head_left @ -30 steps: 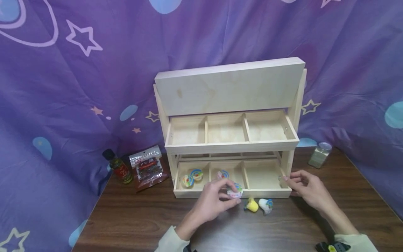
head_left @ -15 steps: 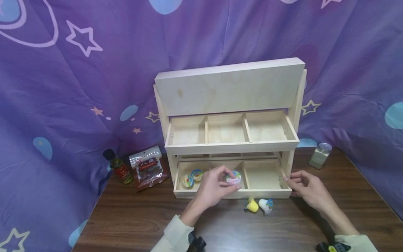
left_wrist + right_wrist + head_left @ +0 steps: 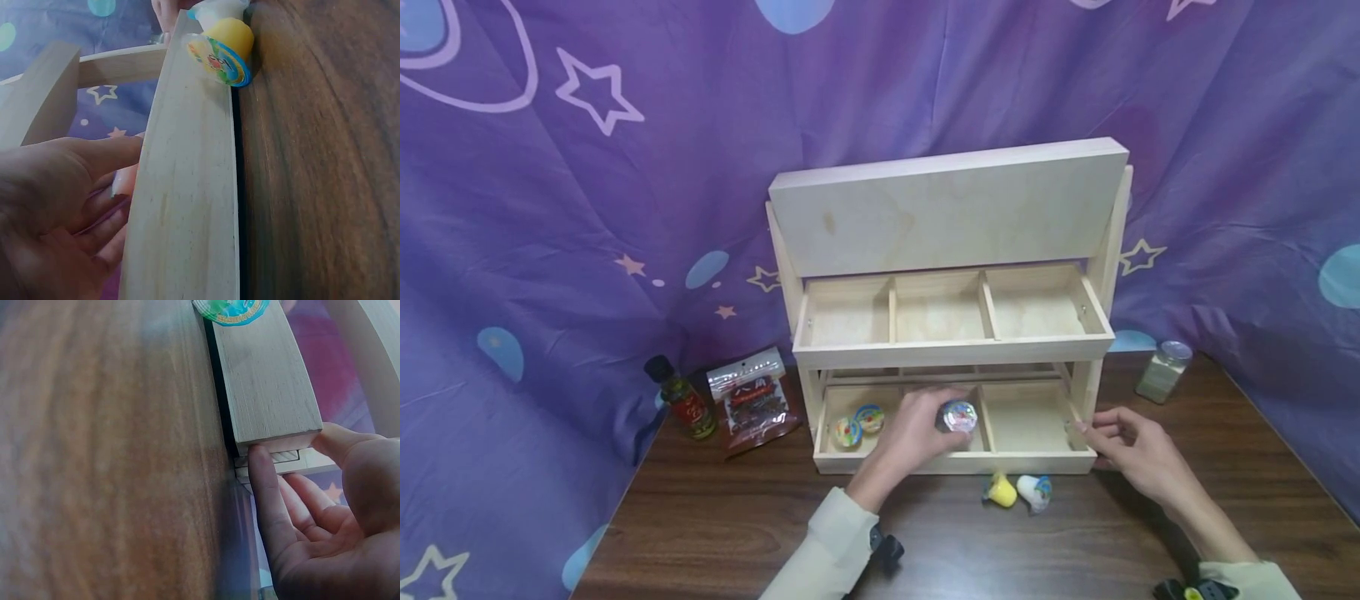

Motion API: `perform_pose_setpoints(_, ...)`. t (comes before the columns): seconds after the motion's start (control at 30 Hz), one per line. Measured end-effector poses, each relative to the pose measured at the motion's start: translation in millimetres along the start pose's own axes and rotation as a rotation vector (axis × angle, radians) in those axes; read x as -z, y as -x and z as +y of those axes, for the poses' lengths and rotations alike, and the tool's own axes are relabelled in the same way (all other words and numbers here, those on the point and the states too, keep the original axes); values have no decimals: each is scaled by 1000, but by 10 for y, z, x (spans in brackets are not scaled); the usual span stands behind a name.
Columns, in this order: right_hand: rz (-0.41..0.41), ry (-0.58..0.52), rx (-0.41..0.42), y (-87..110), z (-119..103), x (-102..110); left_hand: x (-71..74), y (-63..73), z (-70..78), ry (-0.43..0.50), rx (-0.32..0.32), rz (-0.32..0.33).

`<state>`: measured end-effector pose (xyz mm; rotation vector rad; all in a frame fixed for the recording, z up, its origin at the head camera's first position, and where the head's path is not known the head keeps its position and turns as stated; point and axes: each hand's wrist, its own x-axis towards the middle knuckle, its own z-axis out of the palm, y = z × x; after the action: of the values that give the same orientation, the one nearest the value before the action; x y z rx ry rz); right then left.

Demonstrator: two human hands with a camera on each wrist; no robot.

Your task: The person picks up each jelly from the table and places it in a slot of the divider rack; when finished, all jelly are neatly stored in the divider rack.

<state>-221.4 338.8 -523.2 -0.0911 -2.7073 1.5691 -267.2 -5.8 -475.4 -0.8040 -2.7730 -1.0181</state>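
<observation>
A two-tier wooden rack point(image 3: 951, 354) stands on the table. My left hand point(image 3: 917, 427) grips a small jelly cup point(image 3: 959, 417) with a shiny lid, inside or just over the middle compartment of the lower tray point(image 3: 1037, 463). In the left wrist view that cup is mostly hidden behind the tray's front board point(image 3: 181, 187). My right hand point(image 3: 1138, 454) holds the tray's right end, thumb at the rim and a finger against the end face point(image 3: 265, 481). Two jelly cups point(image 3: 848, 432) lie in the left compartment. A yellow cup point(image 3: 1002, 491) and a white cup point(image 3: 1033, 492) lie before the rack.
Left of the rack are a dark-capped bottle point(image 3: 688, 404) and a bag of spice point(image 3: 756, 404). A glass jar point(image 3: 1163, 372) stands at the right. The upper tray point(image 3: 955, 352) has three compartments. A purple curtain point(image 3: 587, 250) hangs close behind.
My left hand has moved the jelly cup from in front of the lower tray back to its middle compartment, turning the shiny lid upward. The right hand has stayed at the tray's end.
</observation>
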Motion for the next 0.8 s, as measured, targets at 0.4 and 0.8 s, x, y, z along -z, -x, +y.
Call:
perform_pose_setpoints(0.4,1,-16,14,14,-7,-2,-92,-101,-34,-180,-48,-96)
perform_pose_setpoints(0.8,-3,-26,23,30,-35,0,-77,-184,-144,-86,-66,-214)
